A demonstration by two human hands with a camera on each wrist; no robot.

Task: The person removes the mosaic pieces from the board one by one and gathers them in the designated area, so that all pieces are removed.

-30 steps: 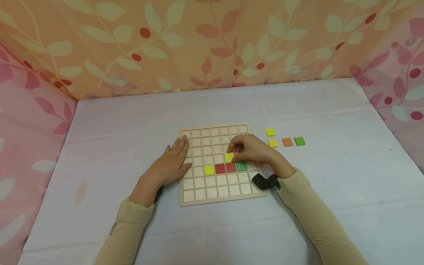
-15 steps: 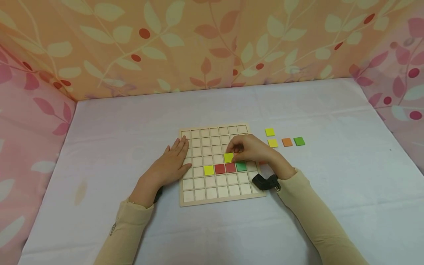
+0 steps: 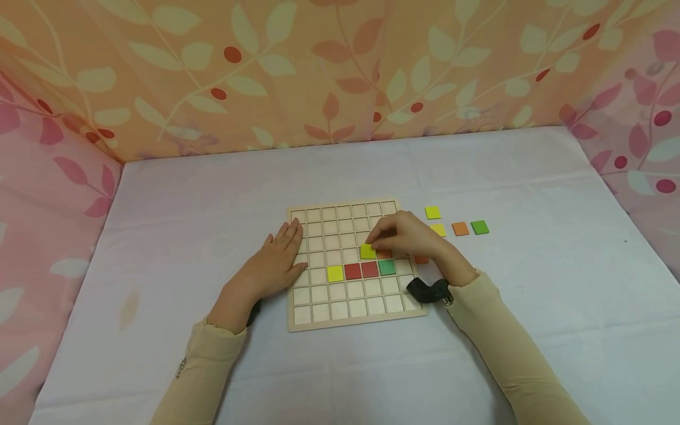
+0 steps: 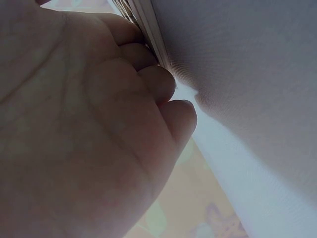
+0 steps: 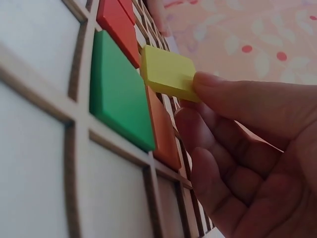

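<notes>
My right hand [image 3: 406, 236] pinches a yellow square tile [image 5: 171, 72] by its edge between thumb and fingers. In the right wrist view the tile is raised above the wooden grid board [image 3: 338, 291]. An orange tile [image 3: 383, 254] lies in the cell beside it. Along the row in front sit a yellow tile [image 3: 335, 274], two red tiles [image 3: 352, 271] and a green tile [image 5: 119, 94]. My left hand [image 3: 273, 260] rests with straight fingers on the board's left edge. The left wrist view is mostly its palm, with the board's side at the fingertips.
Right of the board lie loose tiles: a yellow one [image 3: 432, 212], another yellow one [image 3: 438, 229] partly behind the right hand, an orange one [image 3: 460, 228], a green one [image 3: 480, 227] and a reddish-orange one [image 3: 421, 260] by the board's edge. White cloth [image 3: 340, 378] covers the table; patterned curtains [image 3: 297, 71] surround it.
My right hand has risen slightly with the yellow tile, which has come up from its cell. More of the orange tile beside it shows. The left hand stays in place.
</notes>
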